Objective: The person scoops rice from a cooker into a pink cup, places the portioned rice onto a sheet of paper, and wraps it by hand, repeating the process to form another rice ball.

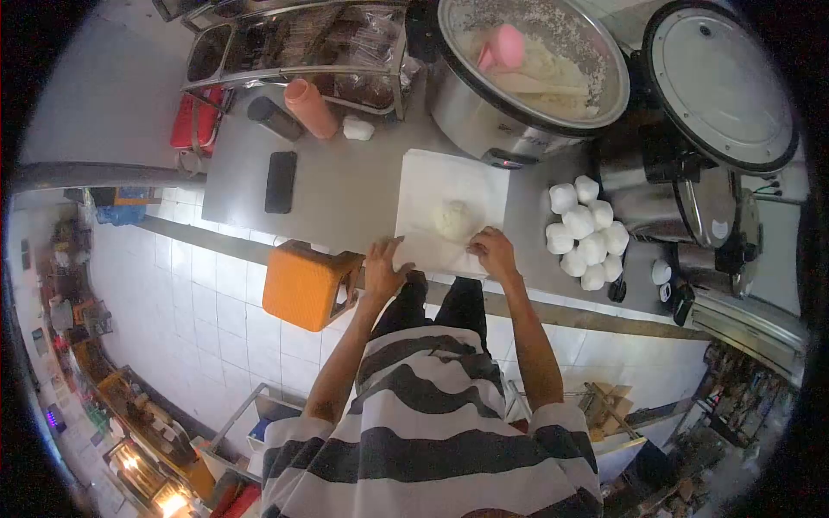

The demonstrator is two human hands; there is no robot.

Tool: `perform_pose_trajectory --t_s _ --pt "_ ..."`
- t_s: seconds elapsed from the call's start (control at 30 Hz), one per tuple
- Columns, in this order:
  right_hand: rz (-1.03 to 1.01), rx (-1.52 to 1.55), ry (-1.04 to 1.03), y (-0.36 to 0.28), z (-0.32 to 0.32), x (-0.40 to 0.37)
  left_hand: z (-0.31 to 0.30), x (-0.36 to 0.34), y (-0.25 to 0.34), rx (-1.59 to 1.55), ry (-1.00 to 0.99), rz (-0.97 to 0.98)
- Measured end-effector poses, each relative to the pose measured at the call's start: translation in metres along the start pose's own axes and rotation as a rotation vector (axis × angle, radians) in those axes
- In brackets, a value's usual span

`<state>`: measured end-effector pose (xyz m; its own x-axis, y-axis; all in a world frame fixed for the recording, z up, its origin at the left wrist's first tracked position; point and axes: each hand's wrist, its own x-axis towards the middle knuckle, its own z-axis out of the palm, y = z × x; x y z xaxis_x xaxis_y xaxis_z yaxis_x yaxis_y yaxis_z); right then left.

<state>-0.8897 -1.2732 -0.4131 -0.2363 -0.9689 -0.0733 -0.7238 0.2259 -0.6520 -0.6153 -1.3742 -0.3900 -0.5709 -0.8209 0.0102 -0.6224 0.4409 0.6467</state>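
Note:
A sheet of white paper (416, 186) lies on the grey worktop in front of me, with a mound of rice (452, 221) on its middle. My left hand (385, 269) is at the paper's near left corner, its fingers and thumb apart, the fingertips touching the edge. At the near right edge, my right hand (494, 254) has its fingers closed in a pinch on the paper, close beside the rice. Beyond the sheet stands a large rice cooker (484, 125) full of rice, with a pink scoop (506, 47) in it.
Several white wrapped bundles (580, 222) are heaped at the right. A black phone (281, 182), a pink bottle (310, 109) and a dark bottle (273, 118) are on the left. An orange stool (300, 285) stands below the worktop's front edge. A rice cooker lid (721, 82) stands raised.

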Motion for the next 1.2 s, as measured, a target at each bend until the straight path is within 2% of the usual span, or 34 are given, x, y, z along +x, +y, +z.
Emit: perform_pose_trajectory --t_s 0.1,0.23,0.27,0.33,0.37,0.43,0.47,0.5,0.57,0.63,0.7,0.77,0.83,0.9,0.93,0.97,1.0,1.07,1.1,1.17,1.2 --pt "0.038 0.105 -0.058 0.011 0.000 0.005 -0.020 0.006 0.028 0.129 -0.112 0.054" --pt "0.159 0.270 -0.169 0.015 -0.007 0.015 0.004 0.009 0.008 0.151 -0.123 0.152" --pt "0.162 0.268 -0.166 0.021 -0.005 0.017 0.010 0.013 0.002 0.122 -0.080 0.185" --pt "0.084 0.062 -0.221 0.030 -0.001 0.019 0.018 0.017 -0.007 0.090 -0.039 0.219" --pt "0.085 0.061 -0.220 0.015 -0.012 0.019 0.020 0.021 -0.009 0.052 0.029 0.210" --pt "0.096 0.084 -0.082 -0.023 -0.033 0.011 0.018 0.030 -0.010 0.013 0.099 0.199" --pt "0.093 0.084 -0.085 -0.038 -0.035 0.005 0.012 0.036 -0.009 -0.042 0.099 0.177" --pt "0.064 -0.082 -0.007 -0.053 -0.035 -0.003 0.008 0.039 -0.009 -0.097 0.099 0.154" --pt "0.036 -0.250 0.072 -0.056 -0.028 -0.022 0.008 0.042 -0.015 -0.108 0.085 0.176" --pt "0.025 -0.208 0.143 -0.037 -0.009 -0.037 0.006 0.043 -0.023 -0.120 0.071 0.204" --pt "-0.016 -0.222 0.156 -0.032 -0.009 -0.051 -0.001 0.033 -0.033 -0.122 -0.039 0.291" --pt "-0.110 -0.263 0.175 -0.045 -0.020 -0.065 -0.019 0.015 -0.027 -0.124 -0.078 0.293" --pt "-0.091 -0.180 0.171 -0.044 -0.021 -0.078 -0.024 0.005 -0.024 -0.125 -0.114 0.300" --pt "-0.074 -0.095 0.161 -0.039 -0.021 -0.083 -0.021 -0.005 -0.026 -0.224 -0.082 0.175" --pt "-0.041 0.039 0.192 -0.037 -0.023 -0.080 -0.020 -0.004 -0.023 -0.222 -0.086 0.171" --pt "-0.010 0.174 0.222 -0.034 -0.023 -0.077 -0.017 -0.002 -0.017 -0.418 -0.050 -0.018" --pt "-0.010 0.180 0.217 -0.032 -0.022 -0.071 -0.014 0.001 -0.012 -0.610 -0.010 -0.211" --pt "0.252 0.590 0.179 -0.024 -0.018 -0.054 -0.016 0.018 0.008 -0.640 0.018 -0.239" --pt "0.247 0.595 0.173 -0.019 -0.016 -0.046 -0.017 0.027 0.013 -0.675 0.045 -0.264" --pt "0.448 0.516 0.153 -0.005 -0.008 -0.031 0.014 0.031 -0.022 -0.700 0.020 -0.266" --pt "0.392 0.562 0.175 -0.005 -0.009 -0.023 0.025 0.032 -0.035 -0.731 -0.010 -0.263"
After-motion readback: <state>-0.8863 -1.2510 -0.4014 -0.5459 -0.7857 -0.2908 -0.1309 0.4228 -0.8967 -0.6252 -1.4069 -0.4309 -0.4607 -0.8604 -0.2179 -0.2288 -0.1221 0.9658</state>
